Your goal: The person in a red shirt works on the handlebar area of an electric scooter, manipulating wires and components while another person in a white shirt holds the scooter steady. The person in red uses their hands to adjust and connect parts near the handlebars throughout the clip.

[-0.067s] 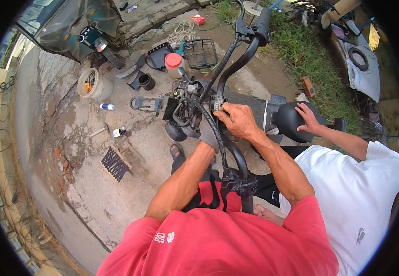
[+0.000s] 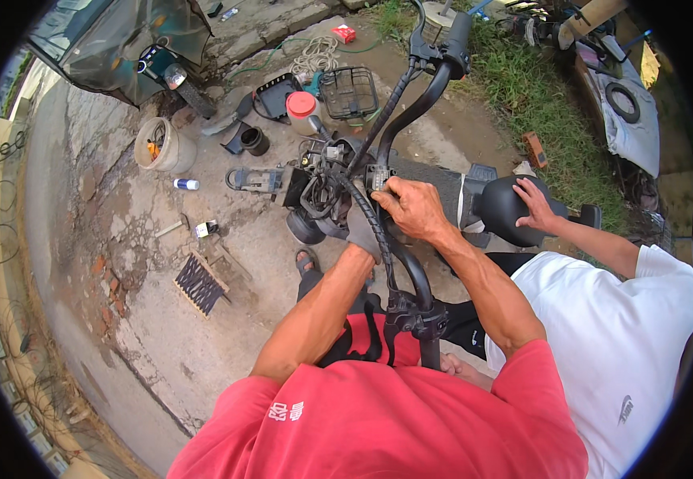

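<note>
A scooter's front assembly (image 2: 326, 199) stands below me, with exposed wiring and a raised black handlebar (image 2: 406, 112) turned crosswise. My right hand (image 2: 410, 207) has its fingers closed on the metal handlebar clamp (image 2: 378, 177) at the centre. My left hand (image 2: 361, 231), in a grey glove, reaches into the assembly behind the wrapped cable, its fingers hidden. A person in a white shirt (image 2: 602, 351) at my right rests one hand (image 2: 536, 209) on the black seat (image 2: 506, 215); another of their hands (image 2: 454, 367) is by the lower handlebar grip.
Around the scooter lie a white bucket (image 2: 163, 160), a red-lidded container (image 2: 302, 112), a wire basket (image 2: 349, 92), rope (image 2: 314, 56), a hammer (image 2: 169, 227) and a slatted tray (image 2: 200, 283). A covered vehicle (image 2: 115, 56) stands upper left; grass (image 2: 522, 96) and a brick (image 2: 535, 150) lie right.
</note>
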`<state>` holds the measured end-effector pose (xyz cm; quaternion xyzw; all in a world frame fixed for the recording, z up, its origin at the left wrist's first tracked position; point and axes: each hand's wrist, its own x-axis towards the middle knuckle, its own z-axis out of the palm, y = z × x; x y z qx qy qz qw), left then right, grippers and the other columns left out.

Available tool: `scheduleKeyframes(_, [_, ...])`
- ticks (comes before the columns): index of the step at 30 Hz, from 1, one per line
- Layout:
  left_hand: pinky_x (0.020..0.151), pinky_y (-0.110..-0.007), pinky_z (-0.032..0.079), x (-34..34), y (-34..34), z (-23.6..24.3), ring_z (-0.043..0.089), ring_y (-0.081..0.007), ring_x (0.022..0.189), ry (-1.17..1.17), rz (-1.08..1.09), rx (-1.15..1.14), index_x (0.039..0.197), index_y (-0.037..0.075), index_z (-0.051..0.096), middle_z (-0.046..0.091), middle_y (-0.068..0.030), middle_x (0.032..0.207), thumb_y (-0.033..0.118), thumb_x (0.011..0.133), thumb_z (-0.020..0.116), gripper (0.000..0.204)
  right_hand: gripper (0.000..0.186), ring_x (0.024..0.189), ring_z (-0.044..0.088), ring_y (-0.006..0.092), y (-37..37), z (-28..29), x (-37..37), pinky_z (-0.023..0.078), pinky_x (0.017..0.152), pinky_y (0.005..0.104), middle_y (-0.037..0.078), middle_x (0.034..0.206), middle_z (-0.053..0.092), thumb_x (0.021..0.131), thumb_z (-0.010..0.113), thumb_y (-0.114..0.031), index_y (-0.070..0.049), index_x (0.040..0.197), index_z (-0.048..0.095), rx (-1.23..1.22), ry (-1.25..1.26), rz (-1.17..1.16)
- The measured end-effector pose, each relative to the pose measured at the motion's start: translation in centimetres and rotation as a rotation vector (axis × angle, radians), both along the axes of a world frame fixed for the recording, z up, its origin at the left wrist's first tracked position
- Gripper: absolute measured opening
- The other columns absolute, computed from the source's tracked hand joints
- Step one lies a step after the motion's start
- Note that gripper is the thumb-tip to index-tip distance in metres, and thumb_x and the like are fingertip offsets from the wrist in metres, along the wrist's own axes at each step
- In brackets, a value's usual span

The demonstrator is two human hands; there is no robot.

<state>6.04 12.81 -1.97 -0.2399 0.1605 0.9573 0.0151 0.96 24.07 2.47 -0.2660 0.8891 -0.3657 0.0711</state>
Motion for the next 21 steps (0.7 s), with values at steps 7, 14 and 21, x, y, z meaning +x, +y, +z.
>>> scheduleKeyframes(7, [0.082,-0.039,0.057,-0.4,0.2,-4.3,0.067,-0.0236,0.090,0.057,0.051,-0.146,0.105,0.005,0.062,0.067,-0.0096,0.097,0.056,0.111,0.039,0.056,0.052,0.082,0.073,0.0415,-1.6,1.0,2.3,0.053,0.072,0.0512,0.021,0.083,0.074,0.099,0.065,-0.054,-0.003,0.094,0.071,-0.014,-0.263,-0.263])
scheduleKeyframes(14, [0.090,-0.041,0.058,-0.4,-0.3,-2.9,0.069,-0.0284,0.098,0.052,-0.062,-0.199,0.112,0.001,0.065,0.070,-0.0150,0.107,0.061,0.109,0.039,0.065,0.037,0.084,0.071,0.0442,-1.3,1.6,1.8,0.053,0.072,0.0525,0.021,0.086,0.073,0.101,0.063,-0.042,-0.006,0.099,0.069,-0.027,-0.145,-0.148])
scheduleKeyframes(21, [0.089,-0.033,0.056,-0.8,-2.0,-6.5,0.065,-0.0168,0.099,0.116,-0.207,-0.085,0.117,0.008,0.065,0.067,-0.0045,0.106,0.048,0.113,0.042,0.047,0.026,0.078,0.068,0.0437,-1.6,1.6,2.0,0.052,0.069,0.0511,0.020,0.079,0.068,0.099,0.066,-0.028,-0.003,0.090,0.064,-0.191,-0.063,-0.105])
